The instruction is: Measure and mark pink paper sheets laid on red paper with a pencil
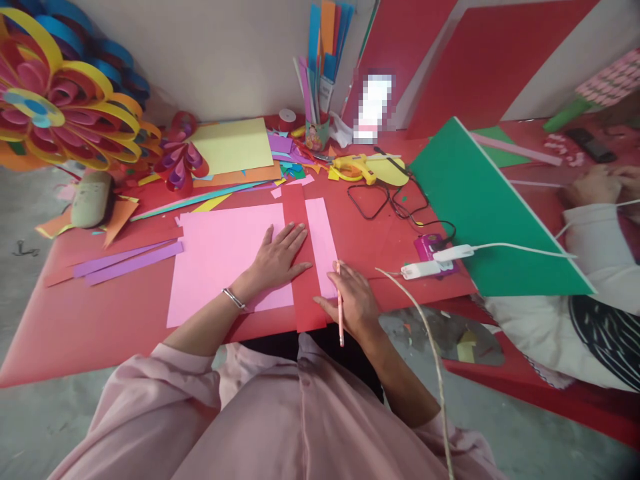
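Observation:
A large pink sheet (220, 260) lies on the red table, with a red paper strip (313, 307) laid upright across its right part. Pink paper (321, 233) shows on the strip's right side. My left hand (280, 257) lies flat with spread fingers, over the pink sheet and the red strip's left edge. In my right hand (355, 300) is a pink pencil (341, 313), held between thumb and fingers near the strip's lower right edge and the pink paper.
Purple strips (135, 263) lie left. Behind are paper scraps, a yellow glue gun (357, 168), scissors and a cup of strips (317, 133). A power socket (433, 250) and green board (495, 220) stand right, beside another person's hands (595, 187). A cable hangs at the front edge.

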The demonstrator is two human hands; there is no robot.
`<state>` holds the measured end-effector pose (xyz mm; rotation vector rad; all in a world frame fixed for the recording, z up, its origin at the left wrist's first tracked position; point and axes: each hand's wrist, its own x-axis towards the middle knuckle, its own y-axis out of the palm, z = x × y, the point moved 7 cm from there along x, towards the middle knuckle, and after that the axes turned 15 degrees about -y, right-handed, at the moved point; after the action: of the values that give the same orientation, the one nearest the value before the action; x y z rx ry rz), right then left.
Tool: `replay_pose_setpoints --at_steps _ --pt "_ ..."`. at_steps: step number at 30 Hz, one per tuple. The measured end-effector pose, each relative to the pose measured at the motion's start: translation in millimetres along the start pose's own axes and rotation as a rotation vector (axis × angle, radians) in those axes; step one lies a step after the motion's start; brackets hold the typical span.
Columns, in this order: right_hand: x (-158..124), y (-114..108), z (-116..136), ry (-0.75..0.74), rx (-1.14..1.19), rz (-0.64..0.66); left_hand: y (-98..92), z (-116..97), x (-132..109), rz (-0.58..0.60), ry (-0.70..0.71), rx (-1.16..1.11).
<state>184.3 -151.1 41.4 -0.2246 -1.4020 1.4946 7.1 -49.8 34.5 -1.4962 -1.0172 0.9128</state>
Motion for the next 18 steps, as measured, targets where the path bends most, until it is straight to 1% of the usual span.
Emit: replay_pose_setpoints --at_steps 3,8,10,14,18 --pt "-0.6 0.6 -0.1 -0.004 0.001 -0.001 -3.0 1.0 6.8 0.043 0.006 0.034" --pt "-2.7 1.8 -0.5 -0.009 -0.003 -0.004 -11.9 6.3 30.7 0.136 -0.04 0.139" --pt "-2.7 2.6 -0.6 -0.01 -0.001 -0.005 -13.1 5.8 38.0 0.183 -0.038 0.17" --pt "-2.4 3.4 -1.0 -0.02 -0.006 -0.014 -13.1 2.0 44.6 0.221 -0.024 0.201" --pt "-1.6 1.8 -1.6 -0.031 0.013 0.008 -10.6 0.4 47.7 0.245 -0.038 0.207"
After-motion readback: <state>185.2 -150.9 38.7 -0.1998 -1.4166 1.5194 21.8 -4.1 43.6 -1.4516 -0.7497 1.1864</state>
